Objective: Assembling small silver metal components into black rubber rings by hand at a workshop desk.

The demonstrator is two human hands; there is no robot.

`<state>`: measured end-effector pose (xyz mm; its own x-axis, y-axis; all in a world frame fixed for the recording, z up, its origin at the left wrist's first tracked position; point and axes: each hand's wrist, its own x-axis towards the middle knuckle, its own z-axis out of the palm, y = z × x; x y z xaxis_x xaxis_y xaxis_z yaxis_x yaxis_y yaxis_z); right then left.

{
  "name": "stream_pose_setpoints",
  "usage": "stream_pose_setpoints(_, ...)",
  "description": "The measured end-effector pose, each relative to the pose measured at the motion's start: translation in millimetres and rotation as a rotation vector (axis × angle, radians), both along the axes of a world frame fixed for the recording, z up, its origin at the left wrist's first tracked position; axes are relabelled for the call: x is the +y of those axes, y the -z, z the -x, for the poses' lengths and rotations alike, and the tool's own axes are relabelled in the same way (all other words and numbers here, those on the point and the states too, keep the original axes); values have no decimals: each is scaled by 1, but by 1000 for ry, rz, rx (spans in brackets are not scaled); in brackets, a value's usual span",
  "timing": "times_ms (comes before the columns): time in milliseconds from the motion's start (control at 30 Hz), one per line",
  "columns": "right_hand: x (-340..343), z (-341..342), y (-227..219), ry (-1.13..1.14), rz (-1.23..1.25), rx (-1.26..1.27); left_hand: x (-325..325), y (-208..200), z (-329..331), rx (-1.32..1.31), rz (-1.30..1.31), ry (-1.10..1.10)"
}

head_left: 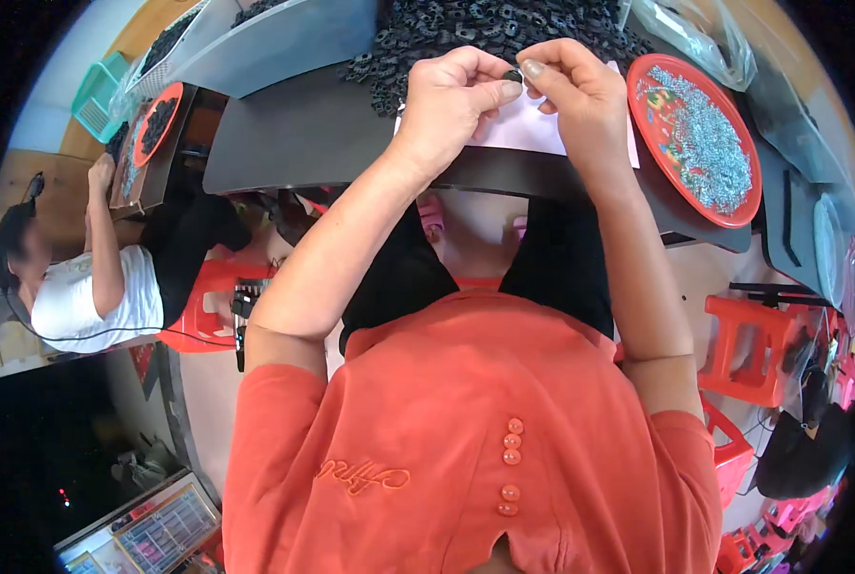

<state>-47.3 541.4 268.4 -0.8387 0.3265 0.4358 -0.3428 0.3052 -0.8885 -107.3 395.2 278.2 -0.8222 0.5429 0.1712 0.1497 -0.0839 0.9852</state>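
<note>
My left hand (451,107) is closed in a pinch on a small black plastic piece (513,75), most of it hidden by the fingertips. Right beside it, my right hand (582,100) is pinched too, its fingertips almost meeting the black piece; whatever they hold is too small to make out. Both hands are above a white sheet (533,136) on the dark table (289,143). Beyond them spreads a heap of similar black pieces (485,27). To the right of my right hand, a red plate (641,115) bears many tiny silvery parts (710,143).
A clear plastic bin (274,53) stands at the back left, and plastic bags (700,38) lie at the back right. At the left, another person (98,287) sits by a red plate (166,107) of black pieces. Red stools (753,349) stand at the right.
</note>
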Motion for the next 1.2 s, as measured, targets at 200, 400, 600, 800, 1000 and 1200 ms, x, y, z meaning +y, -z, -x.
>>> stream_pose_setpoints(200, -11, 3, 1, 62, -210, 143, -9, 2, -1, 4, 10, -23)
stream_pose_setpoints(400, -22, -5, 7, 105, -641, 342, -23, 9, 7, -74, -81, -52)
stream_pose_setpoints(600, 1, 12, 1, 255, -603, 145, -39, 23, 6, -53, -234, -141)
stream_pose_setpoints(800, -30, 27, 3, 189, -1110, -181, -42, 31, 5, -89, -254, -119)
stream_pose_setpoints(1000, -32, 26, 20, 212, -1171, -118, -40, 31, 2, -80, -228, -150)
stream_pose_setpoints(1200, -27, 23, 17, 174, -1051, -126, -39, 36, 5, -53, -191, -148)
